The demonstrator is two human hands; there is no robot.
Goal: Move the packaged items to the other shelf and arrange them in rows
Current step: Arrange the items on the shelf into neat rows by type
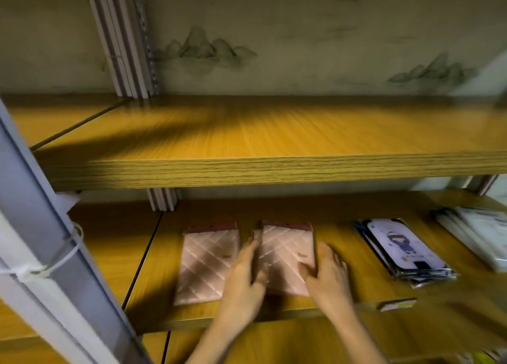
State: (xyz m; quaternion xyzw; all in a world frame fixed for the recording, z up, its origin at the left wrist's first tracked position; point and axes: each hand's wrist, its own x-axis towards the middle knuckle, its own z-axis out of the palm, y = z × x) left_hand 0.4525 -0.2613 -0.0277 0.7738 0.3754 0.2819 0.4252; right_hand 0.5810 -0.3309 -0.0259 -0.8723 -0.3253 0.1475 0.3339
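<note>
Two bare forearms are seen entering from the bottom centre of the frame, angled upward and slightly apart. The left hand is held just left of centre, palm down, its fingers extended forward and close together. The right hand is placed just right of centre, palm down, fingers loosely spread, the thumb turned inward toward the left hand. Both hands are blurred; whether anything is gripped cannot be determined. No sleeves are visible.
</note>
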